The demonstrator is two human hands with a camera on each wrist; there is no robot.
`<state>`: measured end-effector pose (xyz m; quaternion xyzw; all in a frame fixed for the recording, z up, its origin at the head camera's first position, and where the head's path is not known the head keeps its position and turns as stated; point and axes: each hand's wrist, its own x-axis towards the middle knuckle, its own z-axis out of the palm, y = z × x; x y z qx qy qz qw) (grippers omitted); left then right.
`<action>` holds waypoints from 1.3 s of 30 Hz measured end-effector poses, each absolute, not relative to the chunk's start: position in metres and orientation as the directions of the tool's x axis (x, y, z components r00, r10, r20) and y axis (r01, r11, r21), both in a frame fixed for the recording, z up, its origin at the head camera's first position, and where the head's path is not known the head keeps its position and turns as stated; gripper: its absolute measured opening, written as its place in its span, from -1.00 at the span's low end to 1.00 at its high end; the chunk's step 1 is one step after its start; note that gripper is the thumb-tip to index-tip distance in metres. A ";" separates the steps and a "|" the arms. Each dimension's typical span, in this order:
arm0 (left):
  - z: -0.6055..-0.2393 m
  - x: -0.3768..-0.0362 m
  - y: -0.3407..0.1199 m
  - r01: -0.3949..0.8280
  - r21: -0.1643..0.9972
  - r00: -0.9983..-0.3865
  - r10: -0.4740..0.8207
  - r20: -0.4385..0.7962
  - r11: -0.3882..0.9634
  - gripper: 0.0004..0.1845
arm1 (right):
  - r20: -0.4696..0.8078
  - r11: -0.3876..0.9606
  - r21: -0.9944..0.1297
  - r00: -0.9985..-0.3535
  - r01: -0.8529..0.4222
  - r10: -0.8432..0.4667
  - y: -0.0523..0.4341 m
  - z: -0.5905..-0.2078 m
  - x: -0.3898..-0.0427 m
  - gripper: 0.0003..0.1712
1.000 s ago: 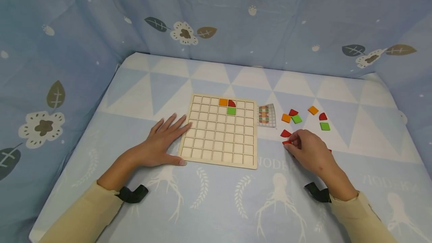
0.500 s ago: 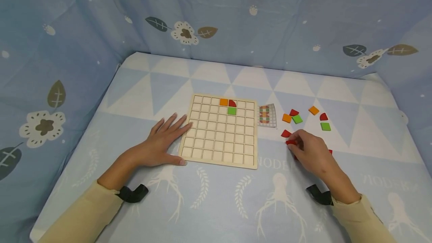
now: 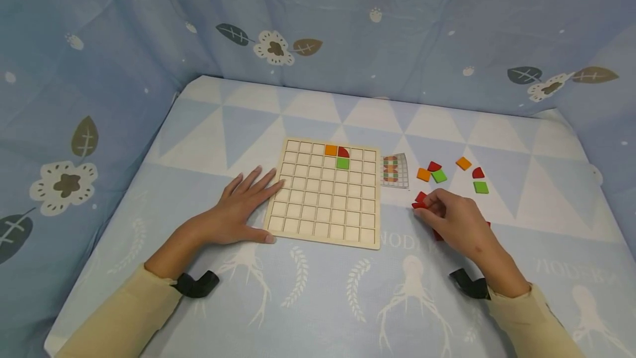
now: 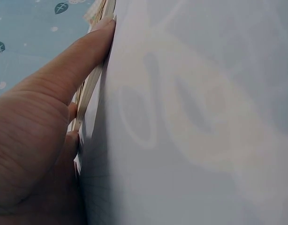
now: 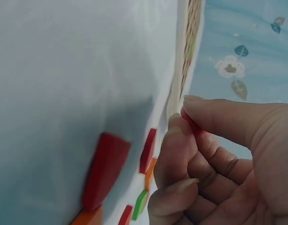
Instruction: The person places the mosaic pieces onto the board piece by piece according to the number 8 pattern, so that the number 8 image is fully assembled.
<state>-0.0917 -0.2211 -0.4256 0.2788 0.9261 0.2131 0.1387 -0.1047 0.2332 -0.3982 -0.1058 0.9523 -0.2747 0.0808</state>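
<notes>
A square wooden grid board lies mid-table. Along its left edge rests my left hand, fingers spread, fingertips on the rim and thumb by the near corner. In the board's top rows sit an orange square, a red quarter-circle tile and a green square. To the right of the board, my right hand pinches a small red tile between thumb and fingers. Another red tile lies just beyond it, and one more is partly hidden under the hand.
A printed pattern card lies against the board's right edge. Farther right are loose tiles, among them an orange one, a green one and a red one. Patterned cloth hangs behind the table.
My right hand has shifted slightly, bringing the pinched red tile up and left, close to the other red tile. My left hand stays put on the board's edge.
</notes>
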 end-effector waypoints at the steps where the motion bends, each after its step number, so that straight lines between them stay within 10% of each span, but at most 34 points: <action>1: -0.425 -0.092 -0.221 0.457 0.474 -0.805 0.577 -0.140 0.753 0.12 | -0.093 0.820 -0.548 -0.962 -0.166 -0.256 0.232 -0.397 -0.106 -0.82; 13: -0.424 -0.092 -0.220 0.463 0.483 -0.800 0.585 -0.135 0.743 0.14 | 0.061 0.738 -0.558 -0.906 -0.380 -0.420 0.196 -0.389 -0.131 -0.85; 39: -0.422 -0.091 -0.219 0.436 0.473 -0.808 0.564 -0.169 0.766 0.14 | -0.164 0.726 -0.650 -0.891 -0.224 -0.422 0.108 -0.403 -0.192 -0.85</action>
